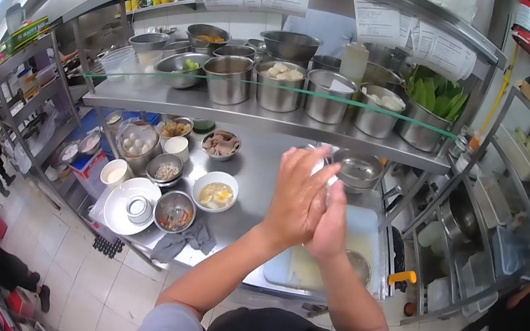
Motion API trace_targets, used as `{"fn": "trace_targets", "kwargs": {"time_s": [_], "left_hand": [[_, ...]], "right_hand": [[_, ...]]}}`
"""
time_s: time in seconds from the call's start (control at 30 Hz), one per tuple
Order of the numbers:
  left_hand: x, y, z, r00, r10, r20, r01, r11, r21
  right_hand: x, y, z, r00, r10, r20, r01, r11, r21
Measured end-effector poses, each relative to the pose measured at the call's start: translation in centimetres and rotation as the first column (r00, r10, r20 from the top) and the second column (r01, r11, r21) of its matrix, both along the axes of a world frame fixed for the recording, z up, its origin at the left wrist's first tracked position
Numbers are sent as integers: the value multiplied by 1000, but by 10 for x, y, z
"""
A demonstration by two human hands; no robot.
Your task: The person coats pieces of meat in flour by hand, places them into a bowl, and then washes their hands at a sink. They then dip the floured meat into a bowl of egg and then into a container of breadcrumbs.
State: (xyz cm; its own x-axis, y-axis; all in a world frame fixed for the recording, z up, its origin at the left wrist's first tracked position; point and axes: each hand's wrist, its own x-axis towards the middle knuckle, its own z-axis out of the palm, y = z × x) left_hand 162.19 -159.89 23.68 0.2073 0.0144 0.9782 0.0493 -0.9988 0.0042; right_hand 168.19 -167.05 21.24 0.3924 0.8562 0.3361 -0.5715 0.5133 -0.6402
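In front of the steel counter, my left hand (pixel 296 198) and my right hand (pixel 332 228) are raised and pressed palm to palm, fingers pointing up. A bit of something white (pixel 331 181) shows between the fingers; its kind is hidden. Below them lies a pale blue tray (pixel 369 221) with something yellowish in it and a round metal piece (pixel 358 266) at its right side. Behind the hands stands a metal bowl (pixel 358 168). Left of them is a white bowl (pixel 216 191) holding egg and noodle-like food.
On the counter's left are a bowl of sliced meat (pixel 221 146), a white plate (pixel 118 214), a bowl of eggs (pixel 137 143) and a grey cloth (pixel 184 242). A steel shelf (pixel 265 123) with several metal pots crosses ahead. An orange handle (pixel 402 278) juts out at right. People stand on both sides.
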Motion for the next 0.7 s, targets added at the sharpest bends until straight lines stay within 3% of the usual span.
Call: {"fn": "trace_targets", "kwargs": {"time_s": [0.03,0.07,0.1,0.13,0.17,0.2,0.23,0.27,0.3,0.37,0.4,0.43,0.47,0.5,0.53,0.57,0.63,0.67,0.7], "left_hand": [[0,6,-13,1000,3,-13,-3,1000,-3],[-3,17,-27,986,-89,-140,67,985,-156],[-9,22,-33,948,-198,-251,113,942,-316],[-13,27,-37,943,-205,-263,115,940,-322],[-15,33,-35,935,-325,-142,137,700,-701],[-16,35,-42,925,-373,-76,139,517,-844],[-18,37,-48,923,-384,10,138,308,-941],[-18,36,-65,916,-398,-55,169,506,-846],[-22,30,-78,862,-505,-45,236,478,-846],[-28,18,-99,783,-621,-45,296,434,-851],[-29,11,-106,680,-669,301,322,-96,-942],[-32,7,-113,594,-523,611,249,-602,-758],[-34,11,-126,588,-546,597,204,-614,-762],[-33,17,-146,641,-582,500,171,-527,-832],[-32,18,-160,675,-622,397,122,-437,-891],[-34,20,-161,669,-632,392,23,-509,-860],[-34,23,-155,611,-691,388,-135,-573,-808],[-38,13,-134,544,-675,498,-160,-666,-728],[-39,15,-140,467,-695,547,-220,-691,-689]], "right_hand": [[0,-4,-14,1000,3,-13,-3,1000,-3],[0,-10,-29,907,-138,398,181,981,-73],[-7,-17,-25,637,-203,744,373,926,-67],[-14,-41,-16,591,-37,806,344,915,-211],[-13,-49,-18,600,-38,799,348,912,-218],[-10,-58,-23,288,-179,941,499,866,12],[-12,-63,-27,-67,-276,959,560,785,265],[-15,-60,-29,-73,-368,927,564,751,343],[-14,-56,-34,-69,-366,928,577,744,337],[-10,-44,-53,-315,-322,893,572,686,449],[-11,-37,-65,-312,-317,895,592,672,445],[-14,-33,-79,-262,-244,934,612,706,356],[-19,-34,-93,-202,-164,966,639,725,257],[-25,-36,-100,-181,-144,973,688,689,229],[-31,-36,-105,-48,-89,995,682,724,98],[-36,-38,-110,89,-40,995,673,739,-31],[-40,-35,-139,-45,-260,965,713,668,213],[-41,-42,-143,-26,-237,971,783,600,167],[-32,-48,-141,-1,-39,999,773,633,25]]}}
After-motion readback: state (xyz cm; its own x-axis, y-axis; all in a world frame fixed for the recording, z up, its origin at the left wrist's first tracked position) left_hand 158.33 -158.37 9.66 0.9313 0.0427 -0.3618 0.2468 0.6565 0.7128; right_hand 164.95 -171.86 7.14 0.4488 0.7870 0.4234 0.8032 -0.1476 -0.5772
